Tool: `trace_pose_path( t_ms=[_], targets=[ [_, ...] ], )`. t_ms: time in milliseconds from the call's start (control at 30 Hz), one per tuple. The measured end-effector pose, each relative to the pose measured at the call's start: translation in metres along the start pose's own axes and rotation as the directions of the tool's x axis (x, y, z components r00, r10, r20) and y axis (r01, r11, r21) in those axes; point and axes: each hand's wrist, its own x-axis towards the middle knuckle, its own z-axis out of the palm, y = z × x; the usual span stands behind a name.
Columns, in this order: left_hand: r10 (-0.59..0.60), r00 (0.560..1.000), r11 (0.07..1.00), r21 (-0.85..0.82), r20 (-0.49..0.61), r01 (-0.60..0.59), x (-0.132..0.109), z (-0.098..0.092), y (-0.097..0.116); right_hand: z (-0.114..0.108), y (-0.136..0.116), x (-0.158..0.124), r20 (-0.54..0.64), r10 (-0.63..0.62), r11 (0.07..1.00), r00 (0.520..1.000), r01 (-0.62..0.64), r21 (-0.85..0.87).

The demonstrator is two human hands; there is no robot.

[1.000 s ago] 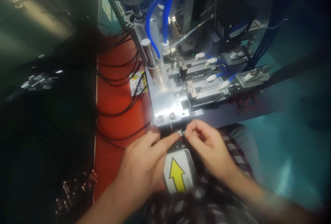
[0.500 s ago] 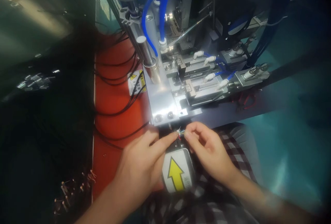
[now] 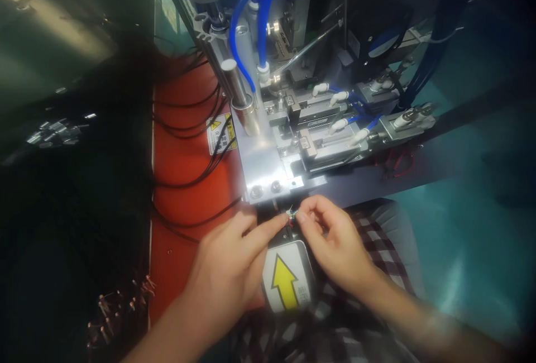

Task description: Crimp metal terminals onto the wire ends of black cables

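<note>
Just below the front of the metal press plate (image 3: 262,165) sits a tiny part (image 3: 290,215) with thin wire-like ends and a spot of red; its kind is too small to make out. My left hand (image 3: 230,257) reaches over from the left, one finger stretched out with its tip on this part. Its other fingers are partly hidden. From the right, the thumb and forefinger of my right hand (image 3: 335,240) pinch a thin wire (image 3: 296,213) beside the part. Under both hands lies a white pad with a yellow arrow (image 3: 285,282).
Blue air hoses (image 3: 263,22) and several small cylinders (image 3: 335,142) fill the machine behind. Black cables (image 3: 196,184) cross the red surface (image 3: 184,151) at left, near a warning label (image 3: 221,134). Loose metal pieces (image 3: 58,131) lie farther left, metal pins (image 3: 106,318) lower down.
My right hand has shifted slightly toward the part, and less of the thin wire shows between its fingertips and the part. My left hand has stayed in place.
</note>
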Motion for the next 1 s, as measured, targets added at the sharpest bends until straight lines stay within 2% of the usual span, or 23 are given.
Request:
trace_pose_path(
  t_ms=[100, 200, 367, 533, 633, 733, 800, 933, 1000],
  targets=[
    [0.005, 1.0, 1.0, 0.002, -0.005, -0.005, 0.002, 0.0, 0.0, -0.002, 0.002, 0.0, 0.012, 0.047, 0.998, 0.999, -0.048, 0.042],
    [0.006, 1.0, 1.0, 0.001, -0.012, -0.006, 0.003, 0.001, 0.0, -0.007, 0.002, -0.003, 0.048, 0.167, 0.975, 0.985, -0.172, 0.138],
    [-0.027, 1.0, 0.999, -0.035, 0.0, 0.027, 0.003, 0.0, 0.002, -0.01, -0.006, -0.005, 0.205, 0.306, 0.922, 0.93, -0.343, 0.18],
    [-0.039, 0.999, 0.997, -0.063, 0.008, 0.039, 0.003, -0.001, 0.002, -0.006, -0.015, -0.004, 0.215, 0.38, 0.868, 0.9, -0.427, 0.253],
    [-0.026, 1.0, 0.998, -0.051, -0.001, 0.026, 0.003, -0.001, 0.001, -0.003, -0.016, -0.006, 0.147, 0.356, 0.89, 0.923, -0.383, 0.248],
    [-0.016, 1.0, 0.999, -0.042, -0.012, 0.015, 0.003, -0.001, 0.001, -0.001, -0.013, -0.01, -0.009, 0.189, 0.975, 0.982, -0.187, 0.122],
    [-0.014, 1.0, 0.999, -0.043, -0.014, 0.013, 0.003, -0.001, 0.001, 0.0, -0.011, -0.01, -0.031, 0.111, 0.992, 0.993, -0.109, 0.062],
    [0.0, 1.0, 0.999, -0.043, -0.01, -0.001, 0.004, -0.002, 0.002, -0.002, -0.01, -0.007, 0.09, 0.226, 0.952, 0.97, -0.239, 0.19],
    [-0.001, 1.0, 0.999, -0.036, 0.0, 0.001, 0.004, -0.002, 0.001, -0.002, -0.011, -0.005, 0.094, 0.22, 0.96, 0.971, -0.233, 0.157]
  ],
)
